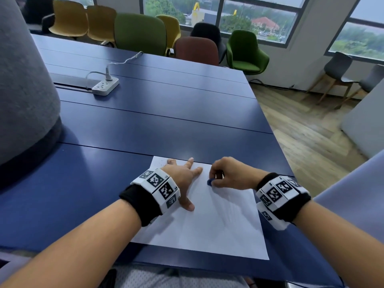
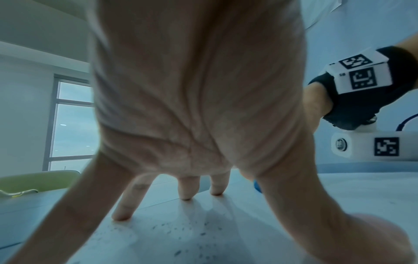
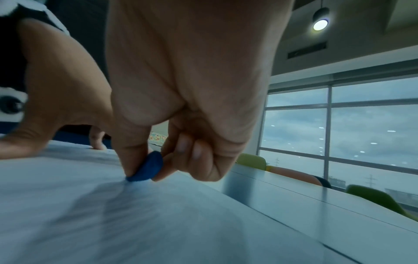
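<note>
A white sheet of paper [image 1: 216, 223] lies on the dark blue table [image 1: 158, 121] near its front edge. My left hand [image 1: 182, 181] presses flat on the sheet's upper left part, fingers [image 2: 122, 212] spread and straight; small dark crumbs [image 2: 181, 230] dot the paper under it. My right hand [image 1: 226, 175] pinches a small blue eraser [image 1: 209, 182] between thumb and fingers, and its tip touches the paper. In the right wrist view the eraser [image 3: 148, 167] stands tilted on the sheet [image 3: 113, 223].
A white power strip [image 1: 105, 85] with a plugged cable sits further back on the table beside a long white bar [image 1: 70, 79]. A grey rounded object [image 1: 22, 90] rises at the left. Several coloured chairs [image 1: 139, 34] line the far side. Wood floor [image 1: 307, 129] lies right.
</note>
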A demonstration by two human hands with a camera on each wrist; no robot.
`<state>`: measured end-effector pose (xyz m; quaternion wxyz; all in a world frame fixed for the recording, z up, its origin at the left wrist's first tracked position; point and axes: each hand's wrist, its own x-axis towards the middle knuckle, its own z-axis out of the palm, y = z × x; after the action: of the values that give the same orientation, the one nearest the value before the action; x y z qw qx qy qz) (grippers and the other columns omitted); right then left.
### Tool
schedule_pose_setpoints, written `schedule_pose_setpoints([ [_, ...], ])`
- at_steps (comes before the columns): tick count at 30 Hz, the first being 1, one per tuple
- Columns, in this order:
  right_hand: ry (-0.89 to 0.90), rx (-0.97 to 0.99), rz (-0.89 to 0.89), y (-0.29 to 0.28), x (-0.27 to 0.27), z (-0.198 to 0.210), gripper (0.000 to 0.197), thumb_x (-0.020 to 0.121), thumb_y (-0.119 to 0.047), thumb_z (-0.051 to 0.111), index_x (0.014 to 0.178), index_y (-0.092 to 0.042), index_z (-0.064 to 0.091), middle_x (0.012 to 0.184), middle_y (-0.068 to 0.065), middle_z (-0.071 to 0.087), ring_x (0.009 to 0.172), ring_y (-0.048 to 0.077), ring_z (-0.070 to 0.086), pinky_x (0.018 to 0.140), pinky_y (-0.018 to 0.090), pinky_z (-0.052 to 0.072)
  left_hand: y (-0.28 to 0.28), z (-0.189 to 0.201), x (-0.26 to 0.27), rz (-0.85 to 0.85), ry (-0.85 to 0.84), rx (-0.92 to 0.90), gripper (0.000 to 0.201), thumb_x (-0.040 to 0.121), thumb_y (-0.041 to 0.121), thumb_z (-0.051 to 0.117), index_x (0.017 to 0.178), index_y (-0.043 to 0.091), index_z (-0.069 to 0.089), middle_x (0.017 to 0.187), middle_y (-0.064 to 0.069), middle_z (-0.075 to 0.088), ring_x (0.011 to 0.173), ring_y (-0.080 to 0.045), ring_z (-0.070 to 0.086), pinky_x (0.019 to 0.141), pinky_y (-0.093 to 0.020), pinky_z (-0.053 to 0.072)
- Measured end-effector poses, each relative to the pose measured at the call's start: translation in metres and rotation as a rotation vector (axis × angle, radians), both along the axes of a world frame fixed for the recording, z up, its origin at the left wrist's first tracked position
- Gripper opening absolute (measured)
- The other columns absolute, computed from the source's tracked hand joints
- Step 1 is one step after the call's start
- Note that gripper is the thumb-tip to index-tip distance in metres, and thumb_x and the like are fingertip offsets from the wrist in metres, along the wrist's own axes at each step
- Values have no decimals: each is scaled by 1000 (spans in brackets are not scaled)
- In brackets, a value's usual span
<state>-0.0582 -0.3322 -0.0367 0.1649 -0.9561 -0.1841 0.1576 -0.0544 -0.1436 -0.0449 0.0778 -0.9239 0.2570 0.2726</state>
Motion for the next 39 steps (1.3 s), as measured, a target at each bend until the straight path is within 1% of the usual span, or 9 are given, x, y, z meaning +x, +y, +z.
schedule_pose_setpoints([
  [5,307,-73,168,4,-39,8,13,80,-21,72,92,-17,72,73,-10,63,58,3,52,55,12,40,0,3,0,10,15,-3,122,71,58,79,157,34,-4,164,5,-14,143,-55,4,109,-58,33],
  [10,119,-4,26,-7,-33,4,12,81,-28,73,88,-18,71,78,-5,65,63,5,52,58,16,42,-1,2,0,11,12,6,122,71,58,79,157,34,-5,164,6,-14,144,-54,4,108,-57,33],
  [15,297,-36,173,3,-59,5,11,80,-23,72,89,-17,71,77,-9,63,61,4,51,55,12,40,-1,2,0,14,20,5,123,71,58,80,157,34,-5,164,5,-15,144,-55,3,109,-58,32],
  [22,220,2,129,2,-61,3,11,81,-23,69,90,-18,71,84,-1,68,69,11,57,65,23,49,-2,0,0,10,18,-1,123,70,57,80,157,34,-4,164,6,-15,144,-54,4,108,-59,35],
  [24,286,-15,198,8,-67,3,12,80,-24,70,91,-18,71,86,-2,68,70,10,57,66,23,49,-1,0,0,15,25,-4,123,70,57,80,157,35,-4,164,6,-15,144,-54,3,108,-59,35],
  [29,150,19,112,4,-54,0,11,80,-24,70,89,-18,71,83,-4,69,71,11,58,67,24,50,-2,-1,-1,3,17,1,122,70,58,80,157,35,-4,164,6,-14,144,-54,5,109,-58,34],
  [33,250,-2,245,14,-65,-1,12,80,-22,70,91,-17,71,84,-5,68,65,5,54,62,14,44,-1,0,0,15,25,-8,123,70,58,80,157,35,-4,164,6,-15,144,-54,4,109,-60,33],
  [36,149,38,148,9,-54,-1,12,79,-22,70,90,-16,71,83,-4,69,70,10,57,67,24,50,-1,1,-1,12,26,3,122,71,58,79,157,35,-4,164,6,-15,144,-54,4,109,-59,33],
  [39,183,33,223,14,-63,-3,12,78,-22,69,89,-18,70,84,-4,68,72,14,59,70,31,52,-2,1,-1,8,13,3,122,71,58,79,157,34,-4,164,5,-15,143,-55,4,109,-58,33],
])
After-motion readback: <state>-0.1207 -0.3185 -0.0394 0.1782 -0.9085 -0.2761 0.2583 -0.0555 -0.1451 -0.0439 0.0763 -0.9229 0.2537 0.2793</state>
